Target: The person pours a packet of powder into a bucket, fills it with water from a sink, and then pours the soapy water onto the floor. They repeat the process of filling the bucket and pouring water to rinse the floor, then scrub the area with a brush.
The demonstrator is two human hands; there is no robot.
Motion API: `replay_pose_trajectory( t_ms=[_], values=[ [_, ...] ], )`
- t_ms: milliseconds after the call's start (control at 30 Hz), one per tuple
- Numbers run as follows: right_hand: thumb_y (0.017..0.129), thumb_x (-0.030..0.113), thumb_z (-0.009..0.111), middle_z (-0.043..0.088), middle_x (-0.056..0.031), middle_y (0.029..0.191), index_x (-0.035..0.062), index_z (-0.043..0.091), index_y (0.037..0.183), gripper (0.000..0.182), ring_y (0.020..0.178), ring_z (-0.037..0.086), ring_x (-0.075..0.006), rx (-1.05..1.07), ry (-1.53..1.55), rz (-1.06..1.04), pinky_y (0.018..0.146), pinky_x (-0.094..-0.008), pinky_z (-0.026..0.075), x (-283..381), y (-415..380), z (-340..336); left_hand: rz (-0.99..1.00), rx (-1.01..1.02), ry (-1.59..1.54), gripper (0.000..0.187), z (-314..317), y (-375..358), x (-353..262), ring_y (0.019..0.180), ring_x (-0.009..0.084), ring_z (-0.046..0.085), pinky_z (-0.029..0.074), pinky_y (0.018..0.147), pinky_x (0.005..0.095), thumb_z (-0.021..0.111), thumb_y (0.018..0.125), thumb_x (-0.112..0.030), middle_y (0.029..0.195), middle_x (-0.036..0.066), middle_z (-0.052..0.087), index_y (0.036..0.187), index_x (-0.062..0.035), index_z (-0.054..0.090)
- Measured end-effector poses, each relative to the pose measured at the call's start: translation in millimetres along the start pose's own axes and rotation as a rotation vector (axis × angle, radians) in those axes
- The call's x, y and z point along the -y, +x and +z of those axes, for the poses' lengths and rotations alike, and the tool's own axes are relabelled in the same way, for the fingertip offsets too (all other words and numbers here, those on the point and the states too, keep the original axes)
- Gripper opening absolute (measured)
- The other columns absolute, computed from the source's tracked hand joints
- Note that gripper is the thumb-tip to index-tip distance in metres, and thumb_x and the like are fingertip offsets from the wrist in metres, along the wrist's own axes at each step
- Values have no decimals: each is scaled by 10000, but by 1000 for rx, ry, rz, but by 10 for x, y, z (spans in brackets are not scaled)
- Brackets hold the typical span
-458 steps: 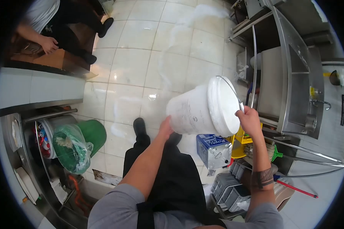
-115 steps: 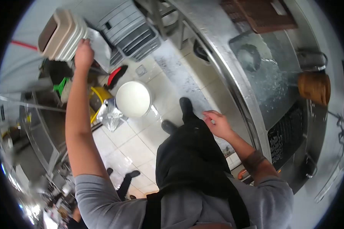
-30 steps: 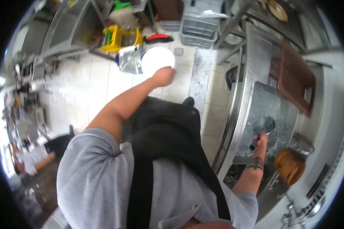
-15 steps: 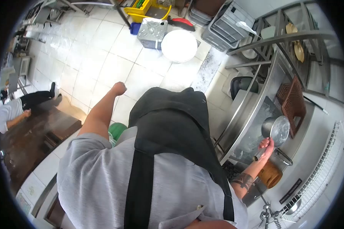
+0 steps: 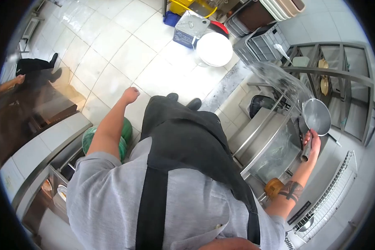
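My right hand (image 5: 311, 139) is closed round the handle of a round metal pan (image 5: 316, 117), which is tilted at the right, above the metal sink counter (image 5: 275, 160). A sheet of water (image 5: 281, 81) arcs out of the pan toward the upper left. My left hand (image 5: 131, 95) hangs in front of the floor at centre left, its fingers curled and nothing visible in them. A brown container (image 5: 273, 188) stands by the sink, below my right forearm.
A white bucket (image 5: 214, 49) and a metal tin (image 5: 189, 29) stand on the tiled floor ahead. Grey crates (image 5: 264, 46) and a metal rack (image 5: 348, 75) are at the upper right. Another person's hand (image 5: 19, 79) shows at the far left, beside a dark table (image 5: 37, 112).
The pan in my right hand has risen and swung outward, and water now flies from it. The view has turned, so the floor and sink appear shifted.
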State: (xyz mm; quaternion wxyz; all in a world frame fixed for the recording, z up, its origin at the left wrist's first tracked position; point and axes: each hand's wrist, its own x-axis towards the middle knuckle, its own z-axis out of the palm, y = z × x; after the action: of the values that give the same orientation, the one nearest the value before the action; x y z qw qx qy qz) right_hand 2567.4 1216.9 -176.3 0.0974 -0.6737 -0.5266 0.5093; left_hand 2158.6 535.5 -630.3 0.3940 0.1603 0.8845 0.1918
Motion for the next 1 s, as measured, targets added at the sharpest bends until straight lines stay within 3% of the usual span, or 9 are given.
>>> replay_pose_trajectory(
  t_ms=[233,400,533,600,667,733,800,900,1000],
  values=[
    [911,257,586,546,-15,606,82,569,750,239,455,512,-127,-104,-253,-241,414,-283,444,437,58,486,-364,-81,-173,319,280,-1187,1144,934,380,659,513,865,441,573,787,-244,953,233,692,930,-1,722],
    [848,288,603,611,-104,646,-6,590,776,302,506,601,-211,-208,-655,-616,495,-361,512,670,624,500,-492,-109,-242,346,587,-1940,1069,946,361,668,515,870,412,589,777,-233,976,221,701,995,2,719],
    [876,407,564,648,-329,993,-72,567,1004,496,919,646,-473,-727,-953,-1107,863,-498,494,845,650,396,-400,-45,-191,366,715,-2223,689,983,357,659,505,899,403,618,794,-258,1026,214,700,1027,5,715],
    [874,383,549,605,-324,1155,-71,540,1128,520,1120,562,-473,-750,-887,-935,955,-492,444,937,550,247,-345,-44,-124,368,627,-2302,400,991,358,656,503,903,401,626,801,-270,1034,212,700,1025,8,716],
    [899,389,541,612,-302,1169,-63,493,1189,539,1107,572,-467,-840,-790,-934,951,-490,448,779,644,-63,-261,-27,-73,375,521,-2322,193,1009,367,647,498,913,399,627,816,-279,1039,210,699,1044,8,709],
    [922,415,536,604,-296,1177,-58,504,1174,537,1102,572,-465,-849,-623,-1082,945,-488,450,275,596,-337,-220,-16,-55,372,414,-2248,103,932,328,676,519,862,384,636,821,-267,1000,206,705,1057,13,698],
    [943,425,527,596,-281,1196,-51,504,1190,537,1110,569,-452,-858,-610,-979,938,-488,451,-619,885,-715,-240,-90,-210,344,323,-2239,-77,819,256,693,536,776,357,634,833,-238,928,186,710,1060,14,691],
    [935,368,530,626,-226,1159,19,504,1241,465,1088,597,-404,-880,-701,-726,931,-477,468,-2158,633,-992,-218,-95,-288,314,237,-2309,-347,739,198,683,533,706,335,630,842,-218,861,157,707,1041,16,691],
    [890,265,560,641,-189,1160,47,573,1189,371,1020,642,-381,-800,-960,-240,862,-463,506,-3586,879,-1498,-207,-123,-203,310,326,-2302,-257,749,195,685,535,708,328,625,846,-206,883,151,707,1050,18,686]
  ],
)
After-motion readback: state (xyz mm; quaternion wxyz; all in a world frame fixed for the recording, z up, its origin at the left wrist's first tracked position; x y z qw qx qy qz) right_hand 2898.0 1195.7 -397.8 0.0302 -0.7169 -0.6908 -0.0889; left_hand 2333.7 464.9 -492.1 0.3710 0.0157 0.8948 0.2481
